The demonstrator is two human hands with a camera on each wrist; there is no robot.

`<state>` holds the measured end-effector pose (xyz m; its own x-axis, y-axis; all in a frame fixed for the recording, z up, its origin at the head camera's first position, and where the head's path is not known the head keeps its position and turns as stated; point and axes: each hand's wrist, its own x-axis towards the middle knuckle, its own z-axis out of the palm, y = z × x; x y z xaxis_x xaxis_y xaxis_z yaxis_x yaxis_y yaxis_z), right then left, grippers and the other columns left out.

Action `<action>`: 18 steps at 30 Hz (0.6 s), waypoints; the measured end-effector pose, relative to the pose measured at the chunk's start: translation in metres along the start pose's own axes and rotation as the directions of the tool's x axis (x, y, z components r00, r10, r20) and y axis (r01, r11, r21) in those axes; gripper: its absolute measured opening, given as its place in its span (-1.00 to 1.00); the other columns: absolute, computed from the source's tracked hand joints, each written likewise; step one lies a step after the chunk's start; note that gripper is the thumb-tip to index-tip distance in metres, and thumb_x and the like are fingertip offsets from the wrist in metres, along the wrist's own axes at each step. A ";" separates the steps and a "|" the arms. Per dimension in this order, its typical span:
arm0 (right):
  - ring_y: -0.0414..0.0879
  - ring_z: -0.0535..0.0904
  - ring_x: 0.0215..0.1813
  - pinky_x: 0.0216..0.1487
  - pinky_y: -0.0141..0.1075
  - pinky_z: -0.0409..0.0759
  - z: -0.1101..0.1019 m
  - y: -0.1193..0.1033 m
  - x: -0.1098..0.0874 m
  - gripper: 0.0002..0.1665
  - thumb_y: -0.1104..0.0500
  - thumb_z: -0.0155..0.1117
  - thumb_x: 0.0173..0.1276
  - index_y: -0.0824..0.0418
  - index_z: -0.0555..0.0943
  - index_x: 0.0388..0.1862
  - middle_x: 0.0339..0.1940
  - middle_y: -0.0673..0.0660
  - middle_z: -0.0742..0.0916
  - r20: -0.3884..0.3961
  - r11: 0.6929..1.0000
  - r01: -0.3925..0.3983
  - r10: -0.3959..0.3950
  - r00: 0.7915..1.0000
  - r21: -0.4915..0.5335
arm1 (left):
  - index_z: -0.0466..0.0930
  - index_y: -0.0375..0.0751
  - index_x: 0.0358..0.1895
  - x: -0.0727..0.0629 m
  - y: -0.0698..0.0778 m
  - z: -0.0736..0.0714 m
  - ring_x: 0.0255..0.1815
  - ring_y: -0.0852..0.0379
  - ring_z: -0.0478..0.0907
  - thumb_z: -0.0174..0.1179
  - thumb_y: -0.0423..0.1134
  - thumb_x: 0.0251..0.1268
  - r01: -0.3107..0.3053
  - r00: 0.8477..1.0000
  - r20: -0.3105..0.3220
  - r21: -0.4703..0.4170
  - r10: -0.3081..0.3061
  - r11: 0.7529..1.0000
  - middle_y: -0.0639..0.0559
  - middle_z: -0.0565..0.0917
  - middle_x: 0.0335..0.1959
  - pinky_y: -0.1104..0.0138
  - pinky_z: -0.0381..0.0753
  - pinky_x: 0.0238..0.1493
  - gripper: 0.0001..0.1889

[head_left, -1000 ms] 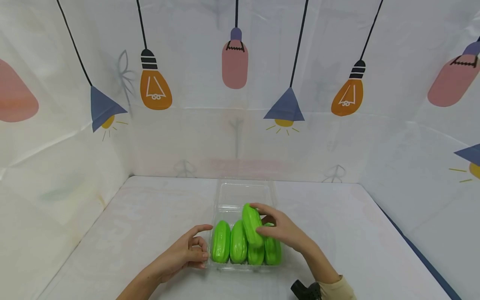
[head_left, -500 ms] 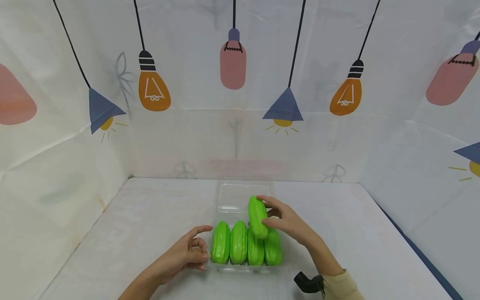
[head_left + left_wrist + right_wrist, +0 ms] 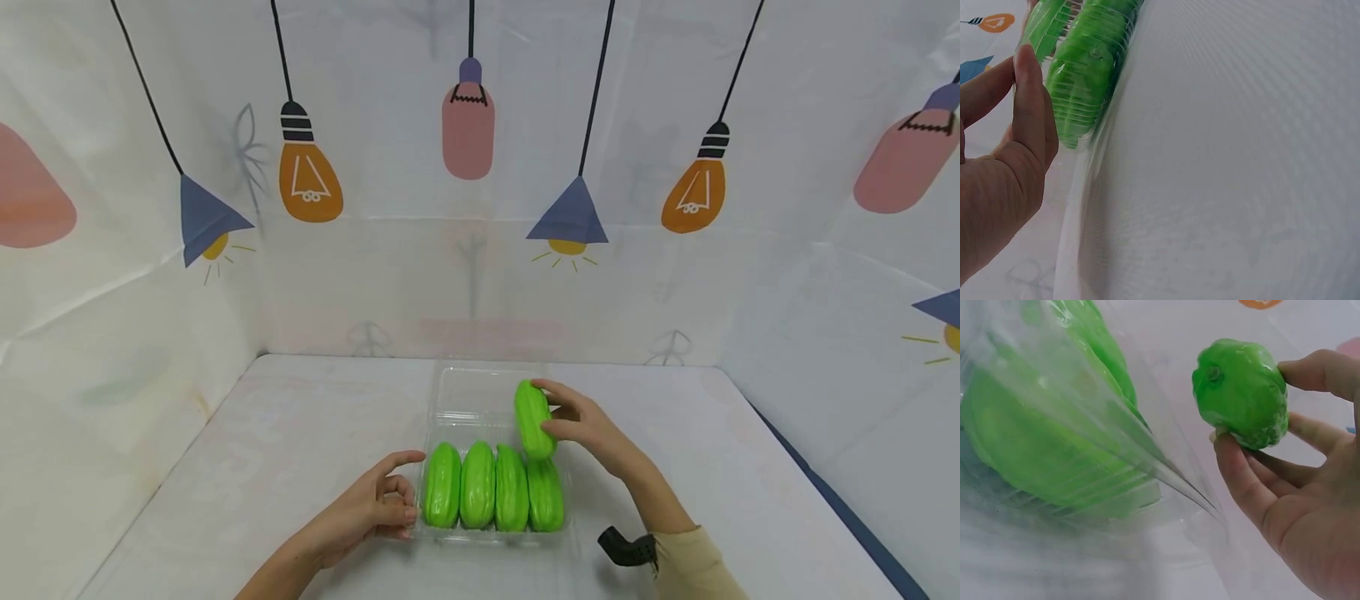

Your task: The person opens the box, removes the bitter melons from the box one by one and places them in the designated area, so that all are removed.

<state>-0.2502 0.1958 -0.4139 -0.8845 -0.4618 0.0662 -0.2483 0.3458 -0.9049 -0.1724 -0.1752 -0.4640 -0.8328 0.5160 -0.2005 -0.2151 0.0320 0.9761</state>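
Note:
My right hand [image 3: 588,425] pinches a green toy cucumber [image 3: 532,419] between thumb and fingers. It is raised over the right part of a clear plastic clamshell box [image 3: 450,537]. In the right wrist view the end of this cucumber [image 3: 1244,394], with a small round scar, shows beside the box wall [image 3: 1172,475]. Several similar cucumbers [image 3: 476,485] lie side by side inside the box. My left hand [image 3: 371,508] touches the box's left side, index finger reaching forward; the left wrist view shows its fingertips [image 3: 1027,62] against the clear wall.
The box's clear lid [image 3: 491,387] lies folded back, toward the rear wall. A white table [image 3: 322,417] bears everything. Printed white sheeting [image 3: 390,275] encloses the back and sides. A black device [image 3: 626,548] sits on the right wrist by the beige sleeve [image 3: 690,562].
My right hand has moved the held cucumber to the right and away from me, uncovering the third cucumber in the row. My left hand has stayed at the box's left side.

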 end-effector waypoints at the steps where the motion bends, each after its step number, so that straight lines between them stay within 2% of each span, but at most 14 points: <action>1: 0.08 0.53 0.21 0.11 -0.13 0.56 -0.002 0.001 0.000 -0.28 0.00 0.20 0.41 -0.19 0.26 0.52 0.45 0.33 0.39 0.000 1.000 -0.003 0.003 1.000 0.008 | -0.02 -0.09 0.55 0.000 0.000 0.000 -0.25 0.15 0.57 0.29 -0.34 0.28 0.000 1.000 0.000 0.001 0.000 1.000 0.02 0.46 -0.22 0.24 0.74 -0.19 -0.15; 6: 0.08 0.54 0.20 0.09 -0.14 0.58 -0.011 0.010 0.002 -0.30 0.01 0.17 0.45 -0.19 0.25 0.53 0.43 0.33 0.40 -0.009 0.999 -0.010 0.010 1.000 0.038 | -0.02 -0.09 0.55 0.000 0.000 0.001 -0.26 0.15 0.57 0.29 -0.34 0.28 -0.001 1.000 -0.002 -0.002 0.001 1.000 0.02 0.46 -0.22 0.24 0.74 -0.20 -0.15; 18: -0.02 0.59 0.11 -0.01 -0.17 0.64 -0.032 0.023 0.005 -0.29 0.09 0.12 0.48 -0.04 0.19 0.56 0.39 0.38 0.43 -0.012 0.997 -0.003 0.004 1.000 0.081 | -0.01 -0.12 0.54 -0.001 0.001 0.002 -0.32 0.18 0.55 0.30 -0.35 0.27 -0.008 1.000 -0.004 0.000 0.008 1.000 0.03 0.47 -0.23 0.26 0.74 -0.22 -0.15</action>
<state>-0.2728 0.2277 -0.4205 -0.8901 -0.4507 0.0677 -0.2129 0.2798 -0.9361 -0.1710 -0.1743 -0.4625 -0.8364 0.5130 -0.1932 -0.2086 0.0281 0.9776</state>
